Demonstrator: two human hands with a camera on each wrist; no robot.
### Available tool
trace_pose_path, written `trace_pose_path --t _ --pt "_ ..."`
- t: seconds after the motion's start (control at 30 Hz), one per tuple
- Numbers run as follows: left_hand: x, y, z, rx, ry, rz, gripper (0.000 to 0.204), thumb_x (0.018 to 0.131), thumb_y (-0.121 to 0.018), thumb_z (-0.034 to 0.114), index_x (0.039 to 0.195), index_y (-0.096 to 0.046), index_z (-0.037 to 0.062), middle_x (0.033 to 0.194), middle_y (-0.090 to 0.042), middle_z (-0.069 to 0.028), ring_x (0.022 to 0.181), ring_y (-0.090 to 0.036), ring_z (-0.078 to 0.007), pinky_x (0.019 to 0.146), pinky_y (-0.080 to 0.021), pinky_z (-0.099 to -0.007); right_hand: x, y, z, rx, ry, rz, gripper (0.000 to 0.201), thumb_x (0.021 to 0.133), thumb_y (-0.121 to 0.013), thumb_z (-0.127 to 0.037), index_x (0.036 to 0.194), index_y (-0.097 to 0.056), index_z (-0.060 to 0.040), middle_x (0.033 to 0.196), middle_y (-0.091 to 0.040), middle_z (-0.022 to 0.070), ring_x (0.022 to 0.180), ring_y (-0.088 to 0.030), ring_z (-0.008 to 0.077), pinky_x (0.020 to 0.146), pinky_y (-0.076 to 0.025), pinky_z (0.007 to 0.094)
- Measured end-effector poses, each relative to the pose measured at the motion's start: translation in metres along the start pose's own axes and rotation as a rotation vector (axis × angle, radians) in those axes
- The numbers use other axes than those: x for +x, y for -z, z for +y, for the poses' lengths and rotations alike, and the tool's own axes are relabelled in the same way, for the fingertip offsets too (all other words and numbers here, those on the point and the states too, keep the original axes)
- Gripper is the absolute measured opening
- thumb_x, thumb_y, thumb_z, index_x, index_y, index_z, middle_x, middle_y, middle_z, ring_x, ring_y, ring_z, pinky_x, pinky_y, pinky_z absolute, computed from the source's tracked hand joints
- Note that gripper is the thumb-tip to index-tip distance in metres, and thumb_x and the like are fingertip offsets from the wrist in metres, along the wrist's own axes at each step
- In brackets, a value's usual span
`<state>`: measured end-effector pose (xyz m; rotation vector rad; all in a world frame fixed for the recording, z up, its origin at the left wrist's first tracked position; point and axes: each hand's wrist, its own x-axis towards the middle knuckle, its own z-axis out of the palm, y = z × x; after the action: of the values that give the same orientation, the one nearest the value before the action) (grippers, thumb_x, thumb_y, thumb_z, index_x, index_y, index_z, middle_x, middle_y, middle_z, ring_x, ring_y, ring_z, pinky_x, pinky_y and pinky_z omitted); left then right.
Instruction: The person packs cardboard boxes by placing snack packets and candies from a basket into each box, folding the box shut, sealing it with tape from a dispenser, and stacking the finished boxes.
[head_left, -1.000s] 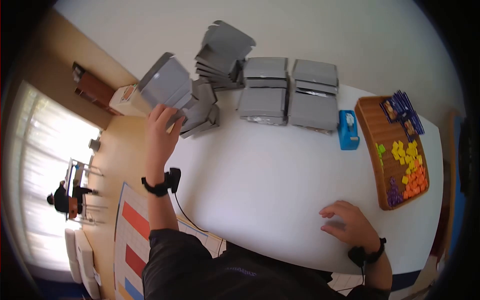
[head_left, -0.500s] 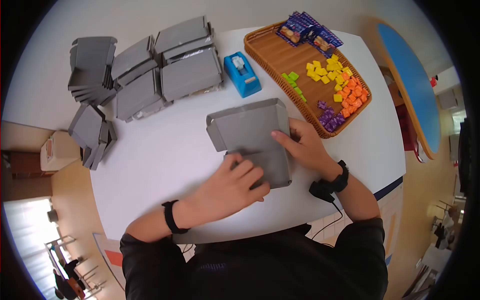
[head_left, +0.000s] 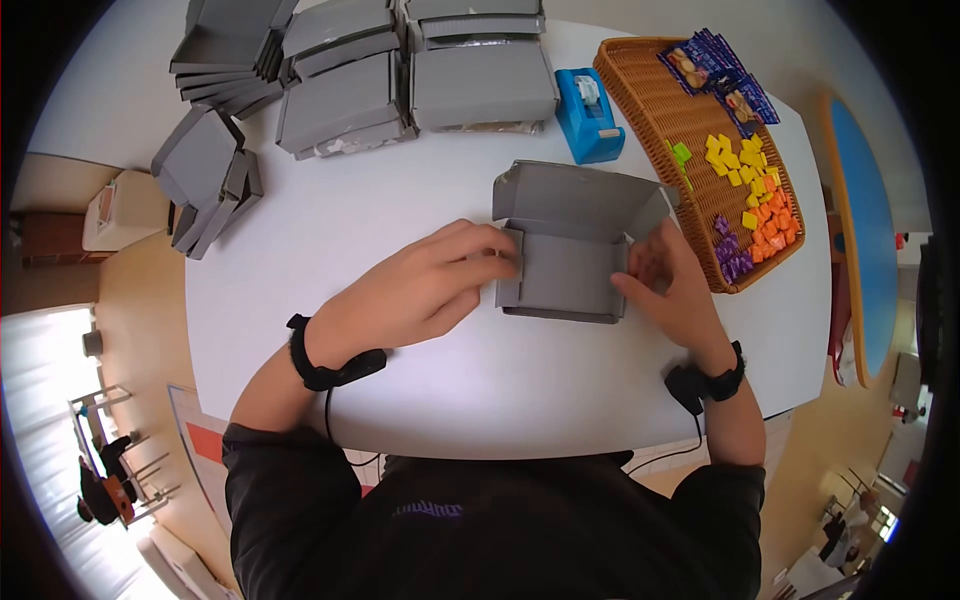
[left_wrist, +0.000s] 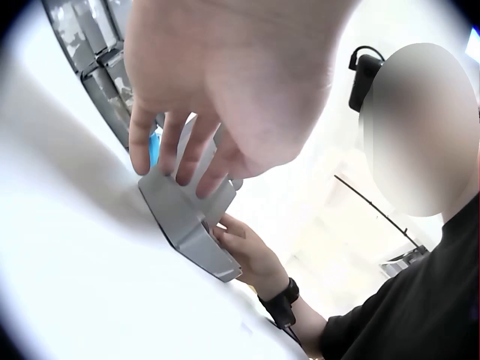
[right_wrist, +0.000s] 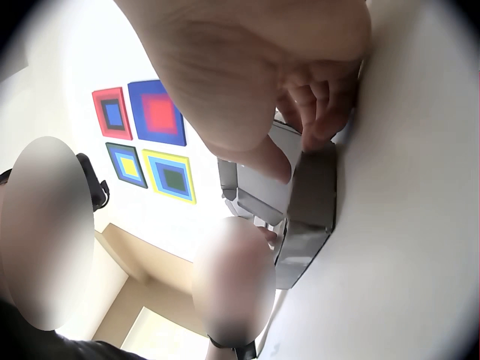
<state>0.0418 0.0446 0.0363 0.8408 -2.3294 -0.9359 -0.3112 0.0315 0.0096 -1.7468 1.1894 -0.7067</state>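
Observation:
A grey cardboard box (head_left: 572,270) stands on the white table in front of me, its lid raised at the back and its bare inside showing. At its left side wall, my left hand (head_left: 415,285) touches the flap with fingertips; the left wrist view shows those fingers nearly straight over the grey box (left_wrist: 176,214). My right hand (head_left: 685,300) pinches the opposite wall, thumb on the inner side and fingers outside. From the right wrist, the box (right_wrist: 311,191) shows its outer wall beneath the curled fingers.
A wicker tray (head_left: 625,85) with snack packets and green, yellow, orange and purple pieces lies at right. Beside it sits a blue tape dispenser (head_left: 592,130). Grey box stacks (head_left: 480,85) line the back, and folded grey boxes (head_left: 205,170) lie at left.
My left hand took a grey box from the left pile and brought it in front of me, where my right hand took hold. Since then, its side flaps have been raised into walls.

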Motion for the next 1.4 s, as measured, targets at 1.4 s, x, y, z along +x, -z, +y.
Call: trace_pose_path --t 1.4 --pt "-0.031 0.104 0.055 -0.069 0.394 -0.285 0.030 0.101 -0.070 0.010 0.127 -0.061 0.0017 0.130 -0.065 -0.0133 0.117 -0.065 -0.0299 0.096 -0.053 -0.0383 -0.003 -0.004 -0.021 -0.012 -0.085 -0.088 0.042 0.095 -0.084 -0.013 0.130 -0.062 -0.0038 0.083 -0.068 -0.0015 0.068 -0.056 0.0033 0.064 -0.044 0.0219"
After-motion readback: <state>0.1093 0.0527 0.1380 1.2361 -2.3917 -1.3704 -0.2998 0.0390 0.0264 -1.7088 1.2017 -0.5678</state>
